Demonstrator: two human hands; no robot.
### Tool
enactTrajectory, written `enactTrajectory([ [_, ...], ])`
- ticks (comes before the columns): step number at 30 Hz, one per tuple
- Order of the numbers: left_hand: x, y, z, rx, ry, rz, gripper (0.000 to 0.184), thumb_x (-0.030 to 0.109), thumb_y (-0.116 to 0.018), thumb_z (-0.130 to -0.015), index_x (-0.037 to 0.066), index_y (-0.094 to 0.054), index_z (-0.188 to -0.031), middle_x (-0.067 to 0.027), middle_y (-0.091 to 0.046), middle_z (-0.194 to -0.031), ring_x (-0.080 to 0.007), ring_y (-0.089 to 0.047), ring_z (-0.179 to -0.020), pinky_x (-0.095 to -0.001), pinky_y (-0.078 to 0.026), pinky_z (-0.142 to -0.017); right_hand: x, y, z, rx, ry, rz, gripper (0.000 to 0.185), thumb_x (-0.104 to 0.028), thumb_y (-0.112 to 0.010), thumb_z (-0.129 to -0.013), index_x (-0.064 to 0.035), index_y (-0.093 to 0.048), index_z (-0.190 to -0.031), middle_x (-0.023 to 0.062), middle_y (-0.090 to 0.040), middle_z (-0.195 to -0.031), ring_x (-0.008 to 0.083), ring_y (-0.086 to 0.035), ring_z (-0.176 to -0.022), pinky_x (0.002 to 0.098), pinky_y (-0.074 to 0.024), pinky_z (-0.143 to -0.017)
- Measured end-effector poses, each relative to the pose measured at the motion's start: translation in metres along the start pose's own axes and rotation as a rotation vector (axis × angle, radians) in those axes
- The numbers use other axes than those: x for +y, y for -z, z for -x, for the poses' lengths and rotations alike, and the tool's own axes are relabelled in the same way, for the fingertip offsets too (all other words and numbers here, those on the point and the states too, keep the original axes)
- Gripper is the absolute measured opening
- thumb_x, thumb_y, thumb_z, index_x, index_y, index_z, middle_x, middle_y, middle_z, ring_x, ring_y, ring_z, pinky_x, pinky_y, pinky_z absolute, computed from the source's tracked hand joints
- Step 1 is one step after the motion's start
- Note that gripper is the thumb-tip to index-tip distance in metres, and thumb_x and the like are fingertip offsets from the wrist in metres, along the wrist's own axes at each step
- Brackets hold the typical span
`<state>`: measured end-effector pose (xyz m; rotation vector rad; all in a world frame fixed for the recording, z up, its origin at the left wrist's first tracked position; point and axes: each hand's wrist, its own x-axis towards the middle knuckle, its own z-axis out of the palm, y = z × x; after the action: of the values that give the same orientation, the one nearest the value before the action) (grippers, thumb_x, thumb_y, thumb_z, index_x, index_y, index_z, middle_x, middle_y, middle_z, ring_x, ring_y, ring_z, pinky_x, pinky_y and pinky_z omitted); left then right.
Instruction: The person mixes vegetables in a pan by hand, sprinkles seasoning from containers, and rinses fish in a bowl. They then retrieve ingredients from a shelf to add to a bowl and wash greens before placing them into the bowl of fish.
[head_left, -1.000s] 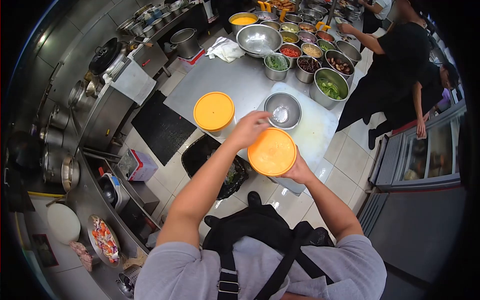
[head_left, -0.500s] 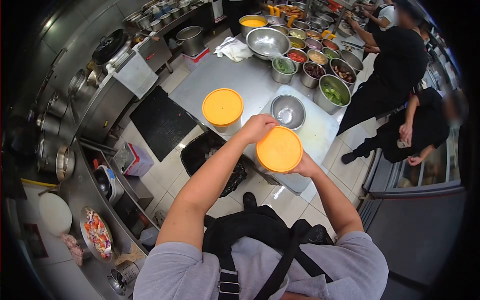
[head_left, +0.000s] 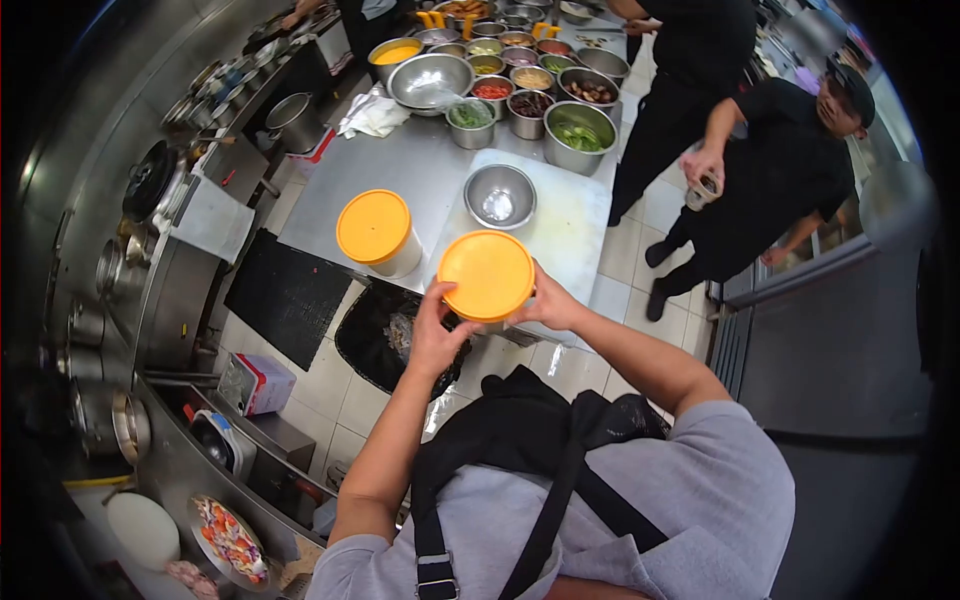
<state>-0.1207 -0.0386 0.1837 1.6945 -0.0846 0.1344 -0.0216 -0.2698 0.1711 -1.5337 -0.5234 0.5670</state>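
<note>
The left hand point(head_left: 437, 330) and the right hand point(head_left: 548, 300) grip opposite sides of an orange-lidded tub point(head_left: 486, 278), its contents hidden, by the near edge of the worktop point(head_left: 328, 205) and on the near side of a metal bowl point(head_left: 500, 200) set on a cutting board point(head_left: 565, 215). Another lidded tub point(head_left: 376, 230), likewise closed, stands on the worktop to the left. Farther back, a deep pot point(head_left: 573, 160) holds green leaves, and a smaller pot point(head_left: 472, 138) beside a wide bowl point(head_left: 428, 80) holds more greens.
</note>
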Motion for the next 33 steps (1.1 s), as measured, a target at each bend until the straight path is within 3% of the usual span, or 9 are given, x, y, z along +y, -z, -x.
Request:
enactTrajectory([
  [3, 0.035, 0.011, 0.003, 0.094, -0.066, -0.003, 0.066, -0.003, -0.083, -0.067, 0.009, -0.040, -0.116, -0.0139, -0.046, -0.132, -0.0240, -0.051, -0.122, -0.0382, -0.043, -0.104, -0.038, -0.009, -0.002, -0.077, 0.112, 0.148, 0.114, -0.020, -0.090, -0.065, -0.0079, -0.018, -0.153, 0.0141, -0.034, -0.151, 0.0283, -0.030, -0.142, 0.0490, -0.0364, -0.111],
  [4, 0.042, 0.018, 0.007, 0.129, -0.167, 0.029, 0.065, -0.004, -0.083, -0.065, 0.008, -0.043, -0.115, -0.0165, -0.042, -0.141, -0.0267, -0.050, -0.126, -0.0381, -0.043, -0.104, -0.055, -0.015, -0.002, -0.072, 0.104, 0.144, 0.114, -0.020, -0.090, -0.065, -0.0079, -0.018, -0.153, 0.0141, -0.034, -0.151, 0.0283, -0.030, -0.142, 0.0490, -0.0364, -0.111],
  [8, 0.064, 0.061, 0.044, 0.200, -0.160, 0.096, 0.070, -0.002, -0.086, -0.063, 0.010, -0.040, -0.115, -0.0169, -0.043, -0.141, -0.0270, -0.049, -0.125, -0.0397, -0.042, -0.105, -0.085, -0.031, -0.014, -0.290, 0.104, 0.284, 0.108, -0.037, -0.083, -0.074, -0.0088, -0.017, -0.155, 0.0149, -0.032, -0.154, 0.0303, -0.037, -0.138, 0.0478, -0.0420, -0.105],
  [10, 0.071, 0.077, 0.073, 0.299, -0.126, 0.116, 0.070, -0.001, -0.087, -0.061, 0.010, -0.042, -0.113, -0.0123, -0.050, -0.128, -0.0242, -0.052, -0.119, -0.0366, -0.044, -0.101, -0.090, -0.041, -0.027, -0.461, 0.123, 0.220, 0.102, -0.039, -0.078, -0.080, -0.0098, -0.016, -0.155, 0.0146, -0.033, -0.153, 0.0295, -0.040, -0.136, 0.0475, -0.0428, -0.103],
  [15, 0.088, 0.119, 0.168, 0.551, -0.044, -0.068, 0.072, 0.000, -0.089, -0.056, 0.012, -0.042, -0.109, -0.0173, -0.044, -0.140, -0.0283, -0.049, -0.125, -0.0412, -0.043, -0.104, -0.071, -0.064, -0.068, -0.530, 0.086, 0.092, 0.081, -0.025, -0.069, -0.089, -0.0156, -0.023, -0.155, 0.0086, -0.054, -0.134, 0.0204, -0.054, -0.118, 0.0358, -0.0462, -0.096],
  [20, 0.123, 0.134, 0.279, 0.931, -0.022, -0.222, 0.069, 0.000, -0.089, -0.056, 0.012, -0.043, -0.107, -0.0173, -0.042, -0.141, -0.0281, -0.050, -0.125, -0.0397, -0.046, -0.101, -0.078, -0.112, -0.100, -0.633, 0.032, -0.066, 0.056, -0.017, -0.063, -0.093, -0.0094, -0.043, -0.144, 0.0112, -0.061, -0.119, 0.0178, -0.060, -0.107, 0.0346, -0.0470, -0.098],
  [22, 0.144, 0.138, 0.327, 1.080, -0.011, -0.323, 0.069, 0.005, -0.090, -0.057, 0.011, -0.042, -0.106, -0.0166, -0.041, -0.141, -0.0266, -0.049, -0.125, -0.0388, -0.046, -0.101, -0.084, -0.141, -0.102, -0.691, -0.003, -0.073, 0.055, -0.019, -0.065, -0.092, -0.0055, -0.045, -0.141, 0.0096, -0.062, -0.115, 0.0194, -0.061, -0.105, 0.0341, -0.0480, -0.097],
  [26, 0.199, 0.138, 0.421, 1.375, -0.012, -0.466, 0.071, -0.002, -0.089, -0.057, 0.011, -0.041, -0.107, -0.0180, -0.036, -0.148, -0.0231, -0.047, -0.128, -0.0381, -0.043, -0.105, -0.056, -0.195, -0.112, -0.891, -0.009, -0.025, 0.053, -0.021, -0.066, -0.091, -0.0041, -0.048, -0.138, 0.0082, -0.062, -0.112, 0.0155, -0.062, -0.095, 0.0274, -0.0497, -0.079],
  [33, 0.318, 0.113, 0.549, 1.766, -0.081, -0.712, 0.068, -0.001, -0.088, -0.060, 0.011, -0.041, -0.108, -0.0108, -0.051, -0.134, -0.0184, -0.057, -0.114, -0.0350, -0.050, -0.096, -0.034, -0.274, -0.090, -1.167, -0.110, 0.130, 0.048, -0.016, -0.067, -0.089, -0.0042, -0.051, -0.133, 0.0063, -0.063, -0.105, 0.0134, -0.062, -0.087, 0.0248, -0.0499, -0.073],
])
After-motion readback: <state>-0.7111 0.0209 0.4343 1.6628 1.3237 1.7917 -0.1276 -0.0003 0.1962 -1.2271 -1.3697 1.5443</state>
